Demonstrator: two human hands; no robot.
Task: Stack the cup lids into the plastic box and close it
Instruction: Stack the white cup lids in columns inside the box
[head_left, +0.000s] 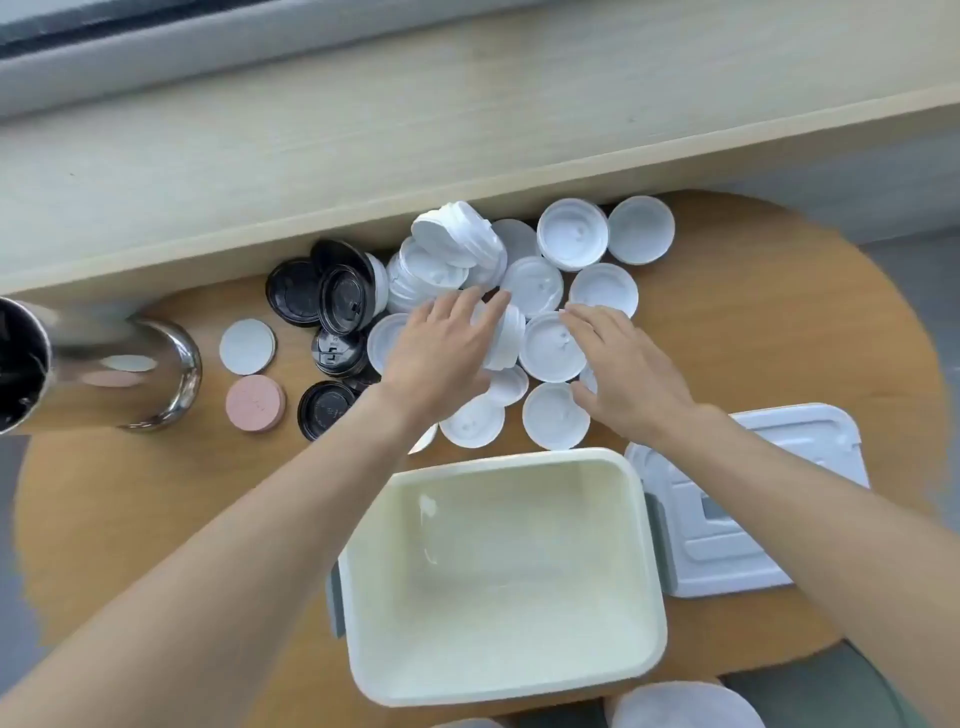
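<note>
The left hand (441, 358) lay with fingers spread and nearly straight over a short stack of white lids (506, 338), its grip loose on top of it. The right hand (628, 371) rested flat, fingers straight, on a white lid (550, 347) beside it. More white cup lids (571, 234) and black lids (337, 301) crowded the table (156, 519). The open plastic box (649, 561) sat nearer, long axis left to right, its cover (769, 519) lying just right.

open room: bare desk (156, 509) at 8 o'clock of the plastic box (504, 582)
blocked: white lids (571, 234) crowd 12 o'clock; box lid (748, 499) at 3
far left: steel cup (104, 369) at 10
</note>
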